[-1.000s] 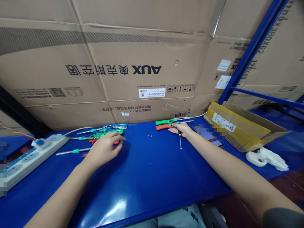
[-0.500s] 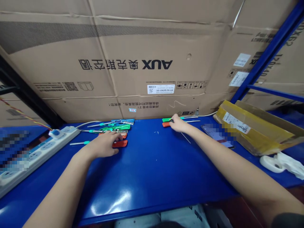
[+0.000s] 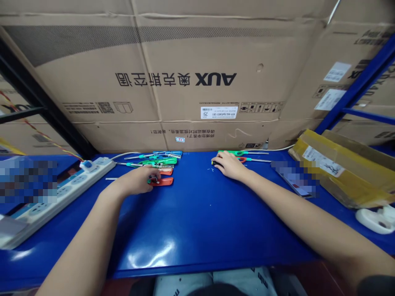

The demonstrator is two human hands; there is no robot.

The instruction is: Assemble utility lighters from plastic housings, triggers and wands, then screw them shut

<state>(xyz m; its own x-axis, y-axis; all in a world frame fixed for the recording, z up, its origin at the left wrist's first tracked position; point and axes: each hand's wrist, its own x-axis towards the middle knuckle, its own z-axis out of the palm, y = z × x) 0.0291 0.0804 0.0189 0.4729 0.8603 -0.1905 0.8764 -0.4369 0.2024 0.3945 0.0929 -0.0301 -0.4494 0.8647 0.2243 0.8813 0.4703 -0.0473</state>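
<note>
Left hand (image 3: 138, 179), ours: fingers bent over the near orange lighter (image 3: 163, 181), thumb on the side nearer us; whether they close on it, we cannot tell.

Right hand (image 3: 230, 165), ours: thumb and fingers pinching a screwdriver (image 3: 216, 163), its black-and-yellow end showing, most of it hidden by the hand.

Beside and beyond our left hand: one blue lighter (image 3: 174, 154), one green lighter (image 3: 171, 160), one further orange lighter (image 3: 167, 172), closely grouped, metal barrels pointing left.

Behind and partly under our right hand: a second green lighter (image 3: 240, 153) and a third orange lighter (image 3: 243, 159), barrels pointing right.

Between our hands, nearer the right: small white scraps (image 3: 211, 169).

Left: white power strip (image 3: 66, 191) with blue-and-white plug (image 3: 87, 165).

Right: phone (image 3: 291, 179); open cardboard box (image 3: 348, 176), yellow-taped; white object (image 3: 375, 221), partly cut off.

Beneath: glossy blue tabletop (image 3: 197, 230). Behind: upside-down AUX carton (image 3: 185, 53).
</note>
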